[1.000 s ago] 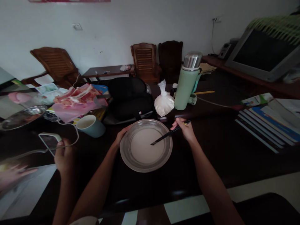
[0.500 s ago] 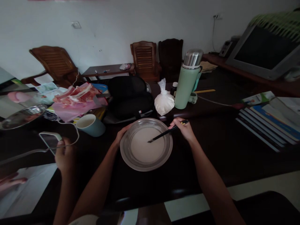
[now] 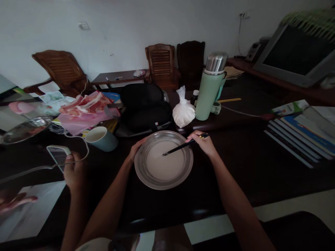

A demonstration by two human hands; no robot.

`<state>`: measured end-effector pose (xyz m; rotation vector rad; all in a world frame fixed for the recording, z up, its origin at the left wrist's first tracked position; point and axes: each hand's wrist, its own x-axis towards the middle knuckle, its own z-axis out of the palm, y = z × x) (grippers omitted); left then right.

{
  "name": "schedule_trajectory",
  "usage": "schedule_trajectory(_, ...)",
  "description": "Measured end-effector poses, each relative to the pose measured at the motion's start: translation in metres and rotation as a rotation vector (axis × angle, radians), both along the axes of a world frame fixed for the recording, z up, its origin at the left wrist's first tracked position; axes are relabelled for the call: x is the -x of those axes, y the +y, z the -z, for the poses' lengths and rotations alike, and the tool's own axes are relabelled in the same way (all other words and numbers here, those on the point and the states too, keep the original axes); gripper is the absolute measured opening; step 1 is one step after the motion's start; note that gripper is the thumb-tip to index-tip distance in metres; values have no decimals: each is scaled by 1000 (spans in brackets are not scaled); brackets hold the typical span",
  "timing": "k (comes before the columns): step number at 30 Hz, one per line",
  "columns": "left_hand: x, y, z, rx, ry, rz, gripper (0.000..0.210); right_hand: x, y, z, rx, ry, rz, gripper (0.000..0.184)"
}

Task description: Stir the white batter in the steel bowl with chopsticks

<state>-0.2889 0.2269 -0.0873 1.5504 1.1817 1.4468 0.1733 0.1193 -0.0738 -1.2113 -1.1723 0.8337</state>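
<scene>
A metal bowl [image 3: 138, 170] of pale, milky liquid [image 3: 163, 169] stands on the dark table in front of me. My left hand [image 3: 136, 148] is closed on the bowl's far left rim, with its fingers partly hidden behind it. In my right hand [image 3: 202, 141], at the bowl's right edge, I grip dark chopsticks [image 3: 180, 147] with gold bands near the top. They slant down to the left, and their tips reach the liquid near the bowl's middle. Just beyond the bowl sits a knotted plastic bag of white powder [image 3: 183, 114].
A green thermos [image 3: 208, 92] stands behind the bowl to the right; books [image 3: 300, 139] are stacked farther right. Left are a blue cup [image 3: 103, 141], raw meat [image 3: 86, 104] on pink plastic and a metal dish [image 3: 26, 130]. Another person's hand [image 3: 72, 170] holds a corded phone [image 3: 59, 155].
The chopstick tips have moved slightly left and away from me in the liquid. My left hand stays on the rim. At left, the other person's phone has shifted slightly right.
</scene>
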Motion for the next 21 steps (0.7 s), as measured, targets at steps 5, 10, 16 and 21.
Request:
schedule_trajectory(5,0,2,2,-52,-232,-139,30,-11,-3,0,26,41,84,43)
schedule_trajectory(10,-1,6,1,-58,-117,-140,45,4,-5,0,52,-3,-116,42)
schedule_trajectory(16,0,9,-1,-57,-71,-82,53,3,-1,0,30,8,-38,42)
schedule_trajectory(21,2,8,2,-66,-88,-124,46,-11,-5,-2,24,1,91,46)
